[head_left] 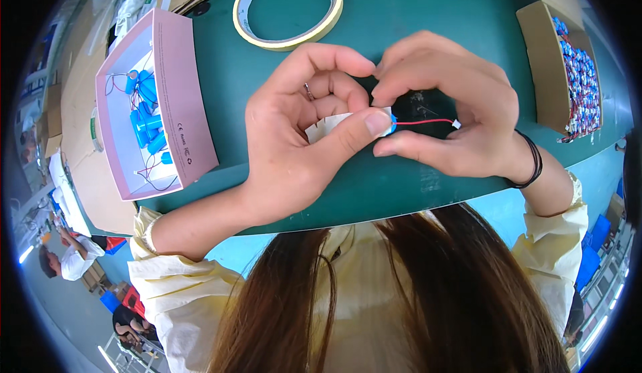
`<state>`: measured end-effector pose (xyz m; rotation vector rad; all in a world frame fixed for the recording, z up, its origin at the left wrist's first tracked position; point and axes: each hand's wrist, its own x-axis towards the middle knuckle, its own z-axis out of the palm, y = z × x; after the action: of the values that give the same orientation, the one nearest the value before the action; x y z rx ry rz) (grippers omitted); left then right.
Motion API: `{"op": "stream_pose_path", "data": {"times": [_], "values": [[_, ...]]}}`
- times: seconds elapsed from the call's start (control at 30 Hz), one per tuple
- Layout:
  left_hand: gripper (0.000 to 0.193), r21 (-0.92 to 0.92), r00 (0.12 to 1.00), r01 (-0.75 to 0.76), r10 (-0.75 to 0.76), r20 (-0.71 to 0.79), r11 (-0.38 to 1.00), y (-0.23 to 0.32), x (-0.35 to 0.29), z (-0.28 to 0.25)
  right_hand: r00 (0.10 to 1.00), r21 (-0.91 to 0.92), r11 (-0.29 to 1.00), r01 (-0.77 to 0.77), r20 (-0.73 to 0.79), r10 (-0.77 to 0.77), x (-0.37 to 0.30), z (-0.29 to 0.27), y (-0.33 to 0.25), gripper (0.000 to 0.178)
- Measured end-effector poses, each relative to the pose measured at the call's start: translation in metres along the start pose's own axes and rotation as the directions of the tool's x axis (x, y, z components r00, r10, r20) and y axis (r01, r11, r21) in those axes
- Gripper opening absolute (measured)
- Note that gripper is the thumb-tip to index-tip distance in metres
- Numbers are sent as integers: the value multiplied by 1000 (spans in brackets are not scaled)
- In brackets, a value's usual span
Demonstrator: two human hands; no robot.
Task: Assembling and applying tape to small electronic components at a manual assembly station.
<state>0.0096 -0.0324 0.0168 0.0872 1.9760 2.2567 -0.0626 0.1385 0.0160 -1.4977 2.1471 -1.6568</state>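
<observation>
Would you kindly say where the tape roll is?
In the head view, the tape roll lies near the top, left of centre, on the table beyond the left hand.

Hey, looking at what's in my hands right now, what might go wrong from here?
The red wire and its white connector extend into the curl of your right hand, so a finger might catch them and tug on the wire.
The pale strip in your left hand has a jagged edge and might crease or sit crooked.
The blue cylinders in the pink box lie jumbled, so they could snag one another.
</observation>
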Motion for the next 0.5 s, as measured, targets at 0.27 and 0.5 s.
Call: {"op": "stream_pose_path", "data": {"times": [0.27,0.5], "values": [[26,-165,999,-25,22,-24,986,-7,-4,-1,962,-210,940,268,13,-272,-5,1,7,24],[23,21,993,-115,114,40,993,-5,-2,-4,954,-248,922,298,54,-294,-6,1,10,21]]}}
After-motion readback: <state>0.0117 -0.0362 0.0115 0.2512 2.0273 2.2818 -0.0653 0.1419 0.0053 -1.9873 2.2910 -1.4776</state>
